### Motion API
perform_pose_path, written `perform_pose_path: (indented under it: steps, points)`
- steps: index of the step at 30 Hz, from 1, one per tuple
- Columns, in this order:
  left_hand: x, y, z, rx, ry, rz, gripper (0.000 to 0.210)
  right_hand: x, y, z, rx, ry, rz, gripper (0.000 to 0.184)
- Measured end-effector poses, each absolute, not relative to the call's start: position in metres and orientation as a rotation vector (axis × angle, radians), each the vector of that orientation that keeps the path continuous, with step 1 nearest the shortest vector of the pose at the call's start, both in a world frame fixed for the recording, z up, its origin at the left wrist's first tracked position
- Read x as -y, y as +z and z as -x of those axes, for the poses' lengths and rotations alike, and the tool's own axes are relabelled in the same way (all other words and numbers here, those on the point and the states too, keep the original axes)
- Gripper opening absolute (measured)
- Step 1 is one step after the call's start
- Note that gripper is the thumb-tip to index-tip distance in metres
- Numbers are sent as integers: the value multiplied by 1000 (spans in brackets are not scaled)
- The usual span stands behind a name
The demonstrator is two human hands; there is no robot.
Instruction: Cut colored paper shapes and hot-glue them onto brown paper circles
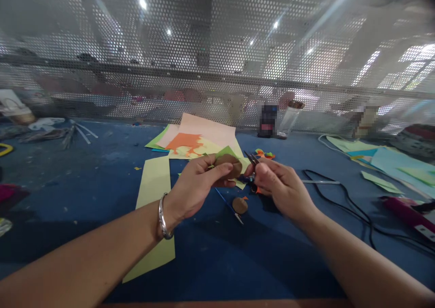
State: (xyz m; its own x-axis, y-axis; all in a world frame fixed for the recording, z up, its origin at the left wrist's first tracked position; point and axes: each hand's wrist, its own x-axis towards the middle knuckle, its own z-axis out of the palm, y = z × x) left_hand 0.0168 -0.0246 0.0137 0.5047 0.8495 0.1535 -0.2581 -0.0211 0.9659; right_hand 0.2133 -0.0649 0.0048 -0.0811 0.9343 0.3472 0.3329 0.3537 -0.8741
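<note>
Basically, blue table (102,244) lay underneath, pale yellow-green paper strip (152,181) on it, my right hand (285,188) gripped dark-bladed scissors (252,158), my left hand (194,185) pinched brown disc (237,165) and green paper (225,151) just beside them, above the table, second brown disc (239,205) lay below.

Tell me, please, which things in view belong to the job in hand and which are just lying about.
Apparently in use:
brown disc, in the left hand
green paper, behind it
dark pointed tool, in the right hand
second brown disc, probably, lying nearby

Apparently just lying about:
purple device, far right
black cord
yellow curved thing, far left
</note>
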Motion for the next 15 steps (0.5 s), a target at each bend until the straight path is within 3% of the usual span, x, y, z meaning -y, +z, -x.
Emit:
perform_pose_path:
  steps: [15]
  points:
    - [22,6,-19,-489,914,-1374,20,60,-1,-213,1692,812,1192,52]
